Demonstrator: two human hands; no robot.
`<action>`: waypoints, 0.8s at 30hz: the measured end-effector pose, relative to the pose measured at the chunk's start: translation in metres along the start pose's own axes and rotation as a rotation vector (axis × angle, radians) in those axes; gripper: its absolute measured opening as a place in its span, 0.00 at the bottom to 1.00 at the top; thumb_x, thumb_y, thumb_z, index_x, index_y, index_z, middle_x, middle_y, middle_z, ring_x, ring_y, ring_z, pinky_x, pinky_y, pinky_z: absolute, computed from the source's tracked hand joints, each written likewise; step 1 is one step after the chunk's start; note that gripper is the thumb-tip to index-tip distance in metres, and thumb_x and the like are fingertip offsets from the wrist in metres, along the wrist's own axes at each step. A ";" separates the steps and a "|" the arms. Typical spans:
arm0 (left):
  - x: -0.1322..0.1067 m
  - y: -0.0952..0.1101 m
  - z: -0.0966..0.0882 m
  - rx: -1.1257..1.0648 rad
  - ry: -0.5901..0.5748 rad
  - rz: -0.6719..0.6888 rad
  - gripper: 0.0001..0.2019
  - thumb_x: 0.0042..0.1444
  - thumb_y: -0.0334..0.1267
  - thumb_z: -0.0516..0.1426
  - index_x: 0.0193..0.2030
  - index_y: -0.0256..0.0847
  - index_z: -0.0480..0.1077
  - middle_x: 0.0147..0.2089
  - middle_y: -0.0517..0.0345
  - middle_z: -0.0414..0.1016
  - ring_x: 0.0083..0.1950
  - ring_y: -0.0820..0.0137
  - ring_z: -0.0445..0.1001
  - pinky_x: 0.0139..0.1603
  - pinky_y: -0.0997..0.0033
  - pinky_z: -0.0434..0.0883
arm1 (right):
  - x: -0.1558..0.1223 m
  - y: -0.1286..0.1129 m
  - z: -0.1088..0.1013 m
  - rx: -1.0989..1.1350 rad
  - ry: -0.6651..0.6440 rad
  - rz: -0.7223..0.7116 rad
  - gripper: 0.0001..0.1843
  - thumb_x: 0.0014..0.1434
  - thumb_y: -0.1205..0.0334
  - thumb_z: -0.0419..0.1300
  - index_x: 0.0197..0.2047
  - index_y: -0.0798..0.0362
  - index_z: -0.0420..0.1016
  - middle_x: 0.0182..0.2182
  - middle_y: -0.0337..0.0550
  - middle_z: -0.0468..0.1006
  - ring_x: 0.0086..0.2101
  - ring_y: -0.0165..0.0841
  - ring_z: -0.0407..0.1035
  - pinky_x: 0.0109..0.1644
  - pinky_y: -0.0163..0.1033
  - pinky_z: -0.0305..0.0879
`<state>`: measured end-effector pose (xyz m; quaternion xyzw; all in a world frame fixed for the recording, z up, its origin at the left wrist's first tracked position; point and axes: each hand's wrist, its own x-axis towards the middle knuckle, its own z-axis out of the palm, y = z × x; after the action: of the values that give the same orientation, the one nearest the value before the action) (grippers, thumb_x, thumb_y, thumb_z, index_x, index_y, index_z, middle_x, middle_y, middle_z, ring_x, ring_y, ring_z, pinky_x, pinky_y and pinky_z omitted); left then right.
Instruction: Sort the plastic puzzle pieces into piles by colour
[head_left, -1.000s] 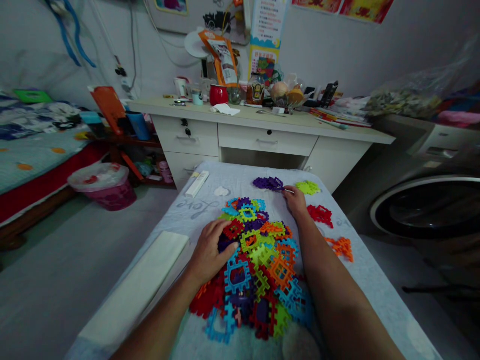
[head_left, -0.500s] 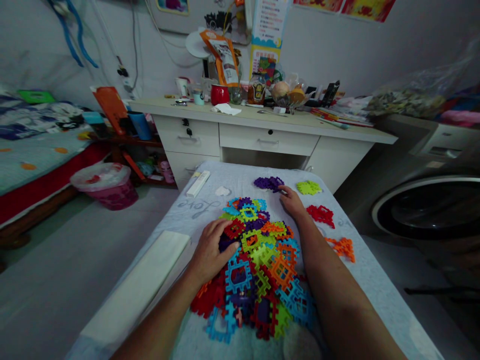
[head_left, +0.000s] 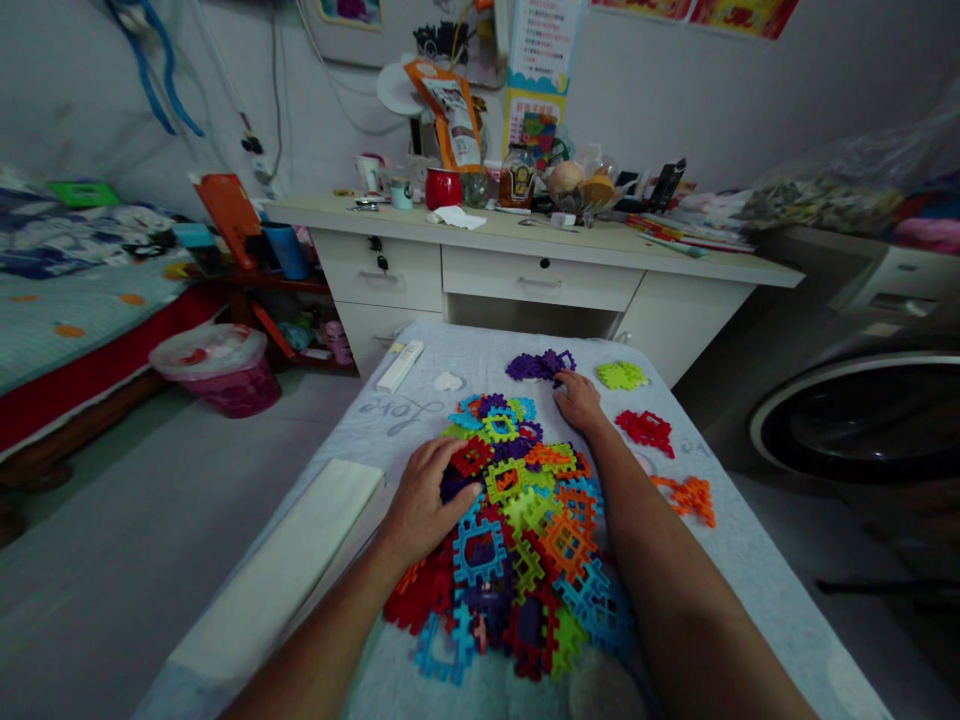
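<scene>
A big heap of mixed colourful interlocking plastic tiles (head_left: 525, 530) lies on the cloth-covered table (head_left: 750, 590). My left hand (head_left: 424, 505) rests on the heap's left side, fingers lying over red and dark purple tiles, thumb out. My right hand (head_left: 579, 402) lies on the cloth beyond the heap, fingers loosely apart, fingertips just beside a small purple tile stack (head_left: 538, 365). Sorted groups lie to the right: green tiles (head_left: 621, 375), red tiles (head_left: 645, 430), orange tiles (head_left: 688, 497).
A white flat box (head_left: 281, 570) sits along the table's left edge, a white tube (head_left: 400, 366) at the far left corner. Beyond stand a cluttered desk (head_left: 540, 262), a pink bin (head_left: 214, 368), a bed at left and a washing machine (head_left: 855, 420) at right.
My right hand has drawn back a little from between the purple and green groups toward the big heap. My left hand has stayed on the heap.
</scene>
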<state>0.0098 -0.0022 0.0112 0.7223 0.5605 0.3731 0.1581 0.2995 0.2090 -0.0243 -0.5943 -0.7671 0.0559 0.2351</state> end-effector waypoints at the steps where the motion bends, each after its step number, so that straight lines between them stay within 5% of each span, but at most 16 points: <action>1: 0.000 0.000 0.000 0.000 0.000 0.003 0.23 0.57 0.46 0.58 0.59 0.45 0.65 0.61 0.48 0.67 0.63 0.56 0.65 0.64 0.49 0.64 | -0.001 -0.001 -0.002 0.004 0.008 0.001 0.24 0.60 0.62 0.54 0.59 0.50 0.70 0.62 0.50 0.67 0.61 0.47 0.57 0.64 0.55 0.51; 6: 0.000 -0.001 0.001 -0.008 0.004 0.007 0.23 0.57 0.46 0.58 0.59 0.44 0.65 0.61 0.48 0.67 0.63 0.57 0.65 0.64 0.50 0.64 | -0.004 -0.018 -0.017 0.111 0.043 -0.070 0.20 0.57 0.65 0.57 0.53 0.54 0.74 0.55 0.53 0.73 0.56 0.44 0.63 0.62 0.50 0.56; 12: 0.000 -0.002 0.001 -0.003 -0.006 0.003 0.24 0.58 0.46 0.57 0.60 0.44 0.64 0.62 0.48 0.66 0.64 0.57 0.64 0.65 0.50 0.63 | -0.010 -0.048 -0.023 0.262 -0.235 -0.189 0.18 0.54 0.65 0.61 0.49 0.55 0.76 0.47 0.47 0.78 0.46 0.38 0.71 0.53 0.42 0.64; 16: 0.000 -0.001 0.001 -0.005 -0.003 0.007 0.23 0.58 0.45 0.58 0.59 0.44 0.64 0.62 0.48 0.66 0.64 0.57 0.64 0.64 0.50 0.63 | -0.012 -0.056 -0.024 0.225 -0.272 -0.226 0.22 0.50 0.66 0.64 0.50 0.54 0.76 0.48 0.46 0.78 0.47 0.38 0.70 0.55 0.43 0.62; 24: -0.001 -0.003 0.002 -0.009 0.003 0.008 0.24 0.57 0.46 0.58 0.60 0.43 0.65 0.62 0.48 0.67 0.63 0.57 0.64 0.64 0.50 0.63 | -0.010 -0.047 -0.024 0.381 -0.244 -0.081 0.12 0.48 0.64 0.62 0.39 0.56 0.76 0.28 0.37 0.72 0.29 0.30 0.65 0.35 0.34 0.60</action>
<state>0.0088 -0.0017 0.0079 0.7232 0.5561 0.3774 0.1590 0.2700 0.1820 0.0111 -0.4965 -0.7887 0.2619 0.2506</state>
